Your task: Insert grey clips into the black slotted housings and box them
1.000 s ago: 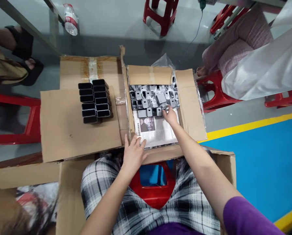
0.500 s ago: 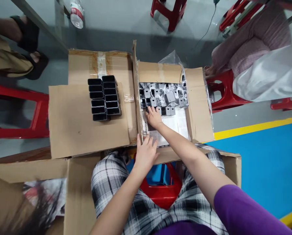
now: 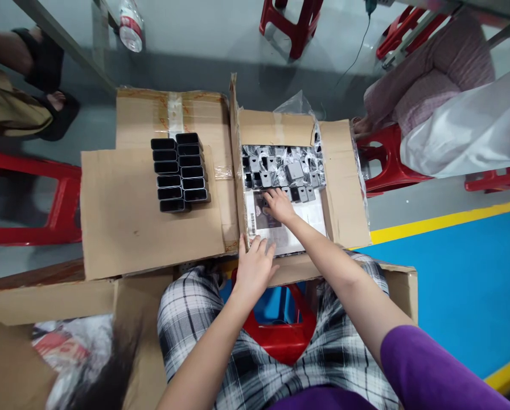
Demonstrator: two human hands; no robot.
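An open cardboard box (image 3: pixel 346 171) holds several small dark and grey rectangular cases (image 3: pixel 295 171) in clear plastic, with printed paper (image 3: pixel 289 242) below them. My right hand (image 3: pixel 279 206) reaches into it at the near row of cases; its fingertips are beside them, and whether they grip one is hidden. My left hand (image 3: pixel 256 265) rests with fingers spread on the box's near edge, holding nothing. Left of the box, two columns of black rectangular open-ended cases (image 3: pixel 180 171) stand on a flat cardboard surface (image 3: pixel 122 222).
A larger open box (image 3: pixel 144 341) with plastic inside lies at the lower left. Red stools (image 3: pixel 295 25) stand around. Other people's legs (image 3: pixel 434 85) show at right and left. A plastic bottle (image 3: pixel 131 28) is at the top.
My right hand has shifted slightly right along the near row of cases, uncovering more of the printed paper. My left hand stays at the box edge. The view has moved a little.
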